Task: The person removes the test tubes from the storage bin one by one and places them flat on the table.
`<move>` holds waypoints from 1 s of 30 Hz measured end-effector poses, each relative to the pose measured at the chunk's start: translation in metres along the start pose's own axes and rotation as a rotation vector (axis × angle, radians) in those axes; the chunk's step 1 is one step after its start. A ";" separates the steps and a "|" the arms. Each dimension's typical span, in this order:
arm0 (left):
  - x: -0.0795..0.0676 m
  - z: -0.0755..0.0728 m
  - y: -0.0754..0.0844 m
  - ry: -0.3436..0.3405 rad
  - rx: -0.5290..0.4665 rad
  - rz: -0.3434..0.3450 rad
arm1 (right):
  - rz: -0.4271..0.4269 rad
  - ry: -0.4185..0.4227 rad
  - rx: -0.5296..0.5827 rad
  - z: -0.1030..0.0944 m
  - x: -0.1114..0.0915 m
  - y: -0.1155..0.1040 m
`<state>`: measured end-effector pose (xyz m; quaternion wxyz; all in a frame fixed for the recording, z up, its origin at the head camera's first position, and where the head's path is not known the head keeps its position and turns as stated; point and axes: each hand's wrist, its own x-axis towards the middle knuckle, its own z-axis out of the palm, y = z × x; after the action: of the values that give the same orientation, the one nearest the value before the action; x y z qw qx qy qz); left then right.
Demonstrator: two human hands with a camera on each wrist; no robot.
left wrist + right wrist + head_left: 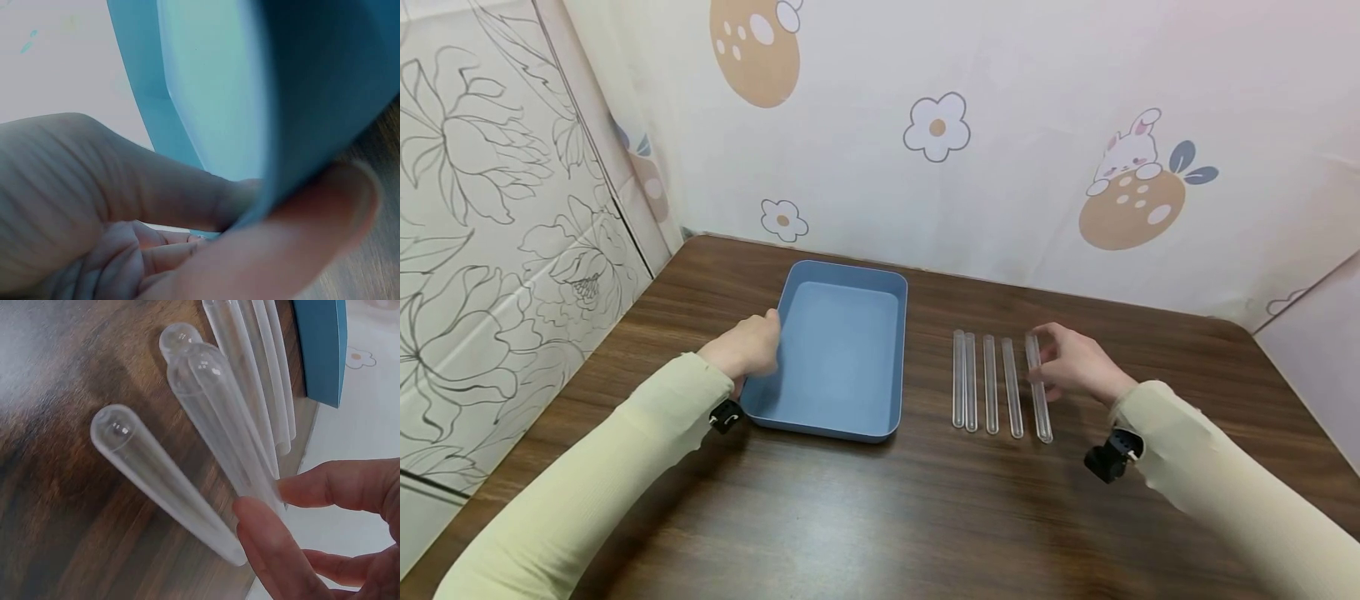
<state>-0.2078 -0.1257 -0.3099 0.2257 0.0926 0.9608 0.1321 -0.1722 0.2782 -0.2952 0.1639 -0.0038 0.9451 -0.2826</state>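
Observation:
At the left, my left hand [747, 346] grips the side wall of a shallow blue rectangular tray [842, 350]. The left wrist view shows the tray wall [312, 81] pinched between thumb and finger. My right hand [1075, 360] pinches a clear round-ended test tube [215, 406] between thumb and finger, low over the table. Another test tube [165, 481] lies apart on the wood in the right wrist view. In the head view, several more clear tubes [991, 383] lie roughly side by side between the tray and my right hand.
A dark brown wooden table [880, 508] carries everything. Behind it hangs a pale patterned cloth [1000, 192], with a flower-print panel [497, 192] on the left. Dark wrist cameras [1112, 454] are strapped at both sleeves.

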 end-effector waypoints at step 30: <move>0.000 0.000 0.002 -0.033 -0.039 -0.035 | 0.029 0.009 0.017 -0.005 0.000 0.038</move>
<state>-0.2072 -0.1240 -0.3095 0.2456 0.0736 0.9556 0.1452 -0.1704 0.3130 -0.3118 0.1638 0.0125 0.9433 -0.2884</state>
